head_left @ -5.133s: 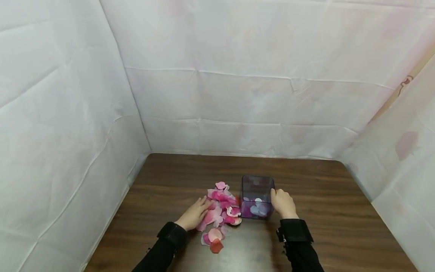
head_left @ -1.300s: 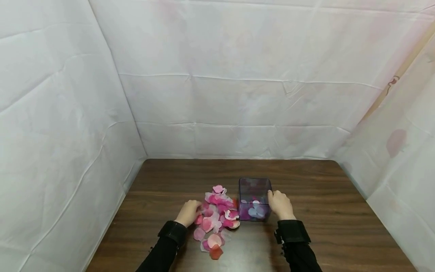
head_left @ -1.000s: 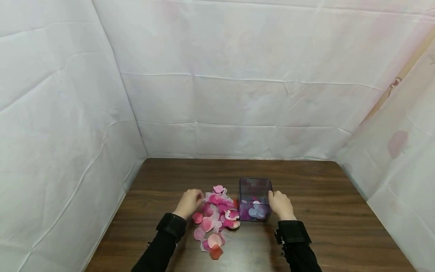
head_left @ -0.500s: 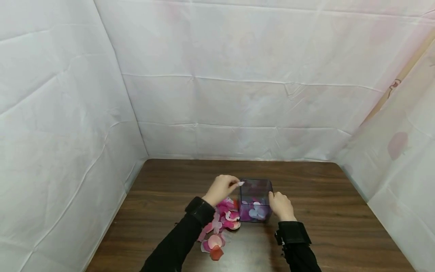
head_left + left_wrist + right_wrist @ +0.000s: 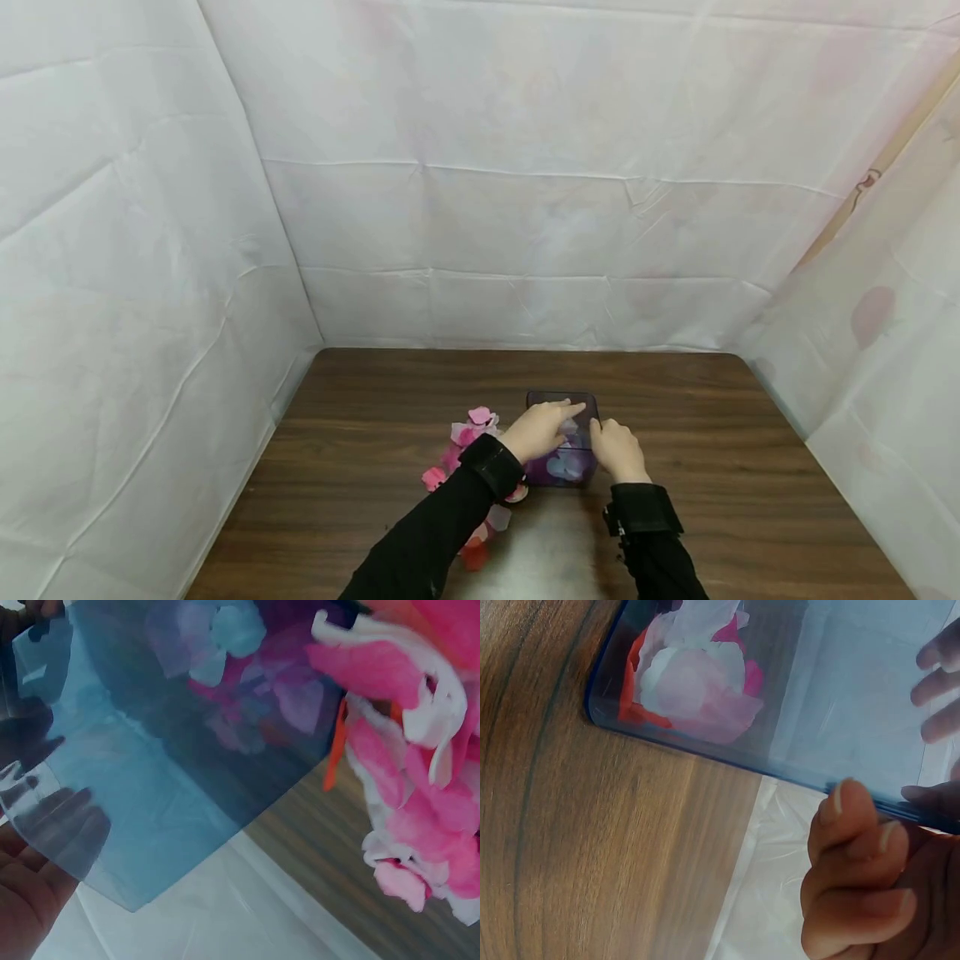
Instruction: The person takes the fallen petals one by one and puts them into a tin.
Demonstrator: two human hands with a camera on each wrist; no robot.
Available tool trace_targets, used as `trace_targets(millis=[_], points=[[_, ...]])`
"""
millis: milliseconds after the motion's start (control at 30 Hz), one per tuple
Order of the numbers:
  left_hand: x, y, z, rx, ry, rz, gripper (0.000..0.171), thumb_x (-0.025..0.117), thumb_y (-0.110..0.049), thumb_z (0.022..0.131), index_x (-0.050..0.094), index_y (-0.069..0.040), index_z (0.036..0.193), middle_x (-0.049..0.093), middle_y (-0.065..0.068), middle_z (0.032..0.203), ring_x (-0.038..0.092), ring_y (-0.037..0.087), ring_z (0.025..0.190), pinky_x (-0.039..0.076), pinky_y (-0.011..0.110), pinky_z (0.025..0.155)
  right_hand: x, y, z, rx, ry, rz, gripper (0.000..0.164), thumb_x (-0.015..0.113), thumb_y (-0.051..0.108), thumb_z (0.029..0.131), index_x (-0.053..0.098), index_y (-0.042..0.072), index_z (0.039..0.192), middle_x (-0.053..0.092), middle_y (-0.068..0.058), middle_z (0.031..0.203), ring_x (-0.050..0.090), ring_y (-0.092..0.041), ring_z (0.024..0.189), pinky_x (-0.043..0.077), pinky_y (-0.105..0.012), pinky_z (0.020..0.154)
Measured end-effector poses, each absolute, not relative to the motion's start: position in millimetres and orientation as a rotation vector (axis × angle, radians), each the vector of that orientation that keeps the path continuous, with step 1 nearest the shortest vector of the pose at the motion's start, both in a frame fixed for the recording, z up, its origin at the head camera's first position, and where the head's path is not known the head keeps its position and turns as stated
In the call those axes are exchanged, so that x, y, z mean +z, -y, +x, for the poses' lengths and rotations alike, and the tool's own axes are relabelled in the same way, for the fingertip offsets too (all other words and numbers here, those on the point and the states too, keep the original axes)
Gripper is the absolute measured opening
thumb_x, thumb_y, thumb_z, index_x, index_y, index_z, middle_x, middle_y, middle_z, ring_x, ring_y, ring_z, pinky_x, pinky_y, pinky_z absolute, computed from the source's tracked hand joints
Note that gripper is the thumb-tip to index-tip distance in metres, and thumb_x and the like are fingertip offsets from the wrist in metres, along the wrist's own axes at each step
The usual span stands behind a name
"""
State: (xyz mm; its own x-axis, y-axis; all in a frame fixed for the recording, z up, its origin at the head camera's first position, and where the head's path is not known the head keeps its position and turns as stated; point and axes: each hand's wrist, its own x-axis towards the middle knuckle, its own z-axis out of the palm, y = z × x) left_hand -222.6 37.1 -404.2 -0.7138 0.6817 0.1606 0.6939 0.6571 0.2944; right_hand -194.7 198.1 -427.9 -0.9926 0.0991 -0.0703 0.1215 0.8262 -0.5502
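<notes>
A translucent purple plastic box [image 5: 542, 478] stands on the table, with pink, white and red fabric petals [image 5: 690, 686] at its bottom. My right hand [image 5: 619, 452] grips the box's right rim, thumb on one side of the wall and bent fingers on the other. Over the box's mouth reaches my left hand [image 5: 537, 429], its fingers extended and spread; no petal shows in them. Through the clear wall in the right wrist view, the left fingertips [image 5: 939, 690] appear apart. Left of the box lies a heap of pink, white and orange petals [image 5: 420, 750], partly hidden by my left forearm.
The brown wood-grain table [image 5: 720, 467] has white cloth [image 5: 525, 217] hanging behind it and along both sides. A single deep-pink petal [image 5: 433, 478] lies at the heap's left edge. An orange-red petal [image 5: 474, 555] lies at its near end.
My left hand has moved right from the heap to over the box. The white petal it pinched half a second ago is no longer in its fingers. The right hand keeps its grip on the rim.
</notes>
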Motion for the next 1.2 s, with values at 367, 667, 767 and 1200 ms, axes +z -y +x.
trace_targets(millis=[367,667,767,1200], points=[[-400.4,-3.1,-225.0,-0.713,2.696,-0.995,0.044,0.061,-0.021,0.091,0.051,-0.014,0.134,0.048,0.011,0.14,0.045,0.026,0.13,0.04,0.038,0.105,-422.3,-200.2,-194.8,-0.882,-2.949,0.191,0.044,0.03,0.026,0.1,0.053,0.003,0.071,0.052,-0.009,0.061,0.052,-0.019,0.052,0.038,-0.031,0.053],[-462.2,96.2,-220.4,-0.742,2.759,-0.69,0.035,0.071,-0.011,0.081,0.063,-0.003,0.114,0.061,0.016,0.112,0.06,0.033,0.102,0.049,0.047,0.085,-428.3,-197.2,-186.4,-0.875,-2.976,0.164,0.043,0.03,0.023,0.101,0.039,0.01,0.061,0.038,-0.004,0.054,0.042,-0.019,0.05,0.032,-0.03,0.055],[-479.6,123.4,-214.1,-0.775,2.931,-0.675,0.034,0.073,-0.008,0.077,0.064,-0.002,0.109,0.059,0.013,0.102,0.059,0.029,0.094,0.05,0.047,0.082,-429.0,-195.9,-186.3,-0.873,-2.975,0.166,0.044,0.03,0.024,0.101,0.04,0.01,0.06,0.04,-0.004,0.054,0.044,-0.018,0.049,0.033,-0.03,0.054],[-493.3,135.9,-205.4,-0.749,3.188,-0.561,0.033,0.081,-0.003,0.062,0.06,-0.006,0.088,0.051,0.006,0.081,0.048,0.022,0.076,0.044,0.037,0.066,-422.5,-195.4,-189.5,-0.877,-2.966,0.158,0.043,0.029,0.025,0.101,0.039,0.009,0.062,0.041,-0.006,0.058,0.045,-0.02,0.054,0.034,-0.031,0.056]])
